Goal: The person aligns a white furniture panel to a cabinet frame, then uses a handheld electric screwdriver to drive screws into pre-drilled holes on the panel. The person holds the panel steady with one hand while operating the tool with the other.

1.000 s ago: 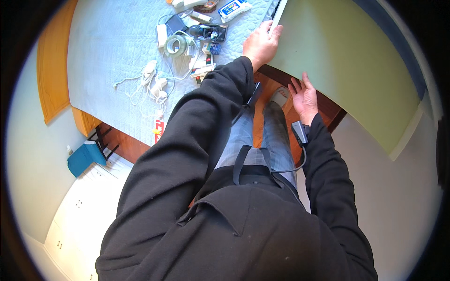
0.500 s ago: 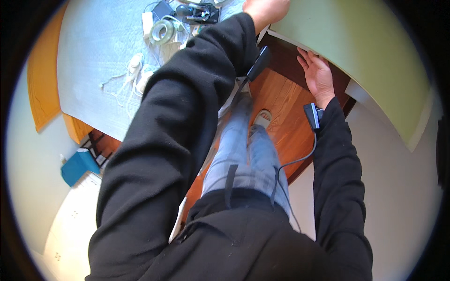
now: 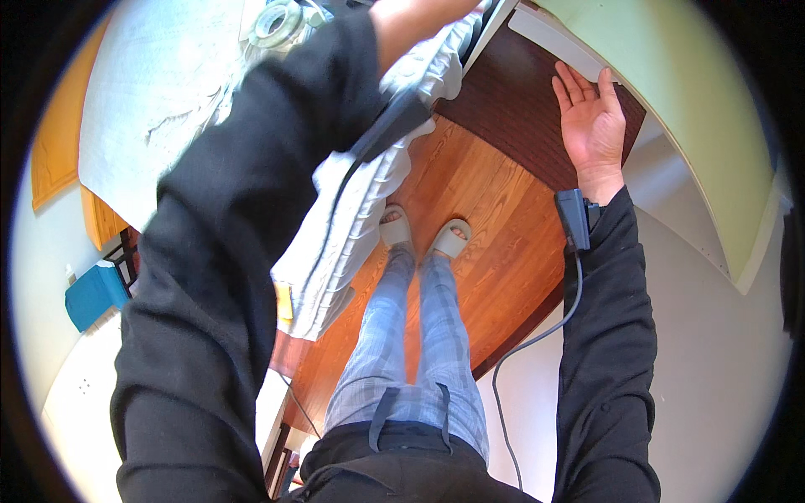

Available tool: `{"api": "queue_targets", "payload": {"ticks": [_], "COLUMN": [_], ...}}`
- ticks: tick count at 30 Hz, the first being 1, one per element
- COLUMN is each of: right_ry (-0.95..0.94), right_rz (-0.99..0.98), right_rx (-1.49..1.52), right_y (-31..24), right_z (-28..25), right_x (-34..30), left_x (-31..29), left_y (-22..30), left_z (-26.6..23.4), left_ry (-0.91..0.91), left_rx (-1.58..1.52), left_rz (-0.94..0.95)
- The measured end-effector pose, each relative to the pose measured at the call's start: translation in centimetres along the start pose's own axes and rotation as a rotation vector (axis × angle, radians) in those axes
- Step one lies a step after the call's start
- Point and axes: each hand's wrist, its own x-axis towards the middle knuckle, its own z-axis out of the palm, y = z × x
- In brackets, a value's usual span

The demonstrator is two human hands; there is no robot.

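My right hand (image 3: 591, 126) is open with its palm turned up and fingers spread. Its fingertips lie close to the white edge (image 3: 562, 40) beneath a green surface (image 3: 646, 50); I cannot tell whether they touch. At the top, my left hand (image 3: 419, 23) is blurred and its fingers are cut off by the picture's edge, so anything in them is hidden. It reaches over the border of a pale blue quilted cover (image 3: 189, 63). A pale green ring-shaped roll (image 3: 275, 23) lies on that cover, left of my left sleeve.
Ruffled white cloth (image 3: 360, 201) hangs down beside the wooden floor (image 3: 478, 176). A dark brown panel (image 3: 520, 109) lies beyond the floor. Black devices are strapped near both wrists; a cable (image 3: 537, 335) trails from the right one. A teal box (image 3: 96, 295) stands at the left.
My left hand has moved left and up, partly out of the picture. My right hand has turned palm up and shifted slightly right. The view has shifted, showing more floor and white cloth.
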Motion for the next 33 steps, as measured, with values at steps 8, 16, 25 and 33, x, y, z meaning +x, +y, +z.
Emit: {"api": "queue_targets", "payload": {"ticks": [8,16,25,33], "right_ry": [-0.011,0.14,0.18,0.23], "right_rz": [0.035,-0.11,-0.11,-0.026], "right_rx": [0.26,0.143,0.089,0.063], "right_y": [1.0,3.9,6.3,6.5], "right_z": [2.5,2.8,1.7,2.4], "right_x": [0.4,1.2,-4.0,-8.2], "left_x": [-21.1,-38.0,-42.3,-42.8], "left_y": [5.2,10.8,13.3,13.2], "left_z": [-5.7,-5.9,-7.1,-6.8], "left_ry": [-0.307,-0.471,-0.588,-0.697], "left_rx": [-0.499,-0.641,-0.57,-0.493], "left_rz": [-0.877,-1.301,-1.314,-1.234]}}
